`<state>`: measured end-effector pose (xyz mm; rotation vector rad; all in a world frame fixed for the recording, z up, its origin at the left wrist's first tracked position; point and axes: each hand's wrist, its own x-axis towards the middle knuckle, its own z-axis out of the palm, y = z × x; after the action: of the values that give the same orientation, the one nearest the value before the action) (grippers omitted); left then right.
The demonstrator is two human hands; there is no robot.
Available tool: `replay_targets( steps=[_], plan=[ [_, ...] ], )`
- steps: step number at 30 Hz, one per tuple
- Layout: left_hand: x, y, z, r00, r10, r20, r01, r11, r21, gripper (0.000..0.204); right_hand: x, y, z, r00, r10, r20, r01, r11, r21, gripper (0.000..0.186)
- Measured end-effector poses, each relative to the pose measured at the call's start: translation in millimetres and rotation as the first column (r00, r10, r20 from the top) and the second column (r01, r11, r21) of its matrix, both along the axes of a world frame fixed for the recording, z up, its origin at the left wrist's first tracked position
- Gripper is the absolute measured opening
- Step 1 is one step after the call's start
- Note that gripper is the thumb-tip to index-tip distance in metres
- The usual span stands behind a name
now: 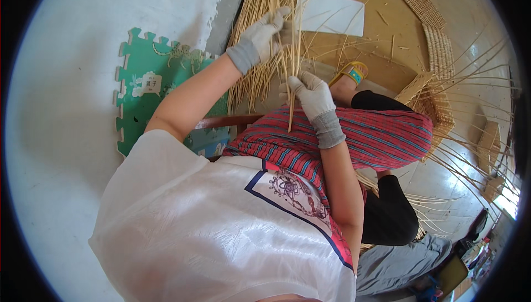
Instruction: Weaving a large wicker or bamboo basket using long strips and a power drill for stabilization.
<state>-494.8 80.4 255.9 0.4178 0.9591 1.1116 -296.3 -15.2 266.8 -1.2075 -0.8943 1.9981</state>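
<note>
Glossy white short-sleeved fabric shirt (210, 219) lies nearest; beyond it, the white-gloved left hand (262, 36) and right hand (313, 96) grip slender tan straw strands (297, 53), tips over a red striped cloth (381, 133) (light, even tension should keep them aligned).

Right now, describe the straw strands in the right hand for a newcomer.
Find the red striped cloth near the picture's centre, then the gloved right hand at its upper edge. The straw strands are the narrow bunch in that hand's grip. Unlike the loose straw pile to their left, their lower ends taper together over the cloth.
</note>
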Motion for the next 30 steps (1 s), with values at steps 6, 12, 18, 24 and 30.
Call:
replay_targets(
  steps=[6, 12, 18, 24, 30],
  plan=[
    [-108.2, 17.0, -118.8, 0.669, 0.084, -0.738, -0.261, 0.957, -0.128, 0.032, 12.8, 1.9, 18.9, 0.975, -0.183, 0.124, 0.188, 0.982, -0.028, 0.030],
    [-184.8, -41.4, -231.1, -0.243, -0.085, -0.966, -0.273, 0.962, -0.016, 0.037, 90.3, -48.5, 78.9, 0.916, -0.298, 0.268, 0.296, 0.954, 0.047, 0.032],
    [-178.4, -49.1, -272.3, 0.312, 0.018, -0.950, -0.348, 0.933, -0.097, 0.019, 117.9, -113.2, 72.5, 0.705, -0.645, 0.295, 0.657, 0.751, 0.069, 0.029],
    [-137.9, -31.3, -290.1, 0.638, -0.087, -0.765, -0.220, 0.932, -0.289, 0.021, 111.6, -117.6, 41.1, 0.587, -0.741, 0.325, 0.747, 0.651, 0.134, 0.028],
    [-88.4, 5.4, -291.0, 0.325, -0.386, -0.863, -0.128, 0.887, -0.445, 0.025, 116.3, -106.4, 51.6, 0.647, -0.710, 0.277, 0.717, 0.691, 0.096, 0.027]
  ],
)
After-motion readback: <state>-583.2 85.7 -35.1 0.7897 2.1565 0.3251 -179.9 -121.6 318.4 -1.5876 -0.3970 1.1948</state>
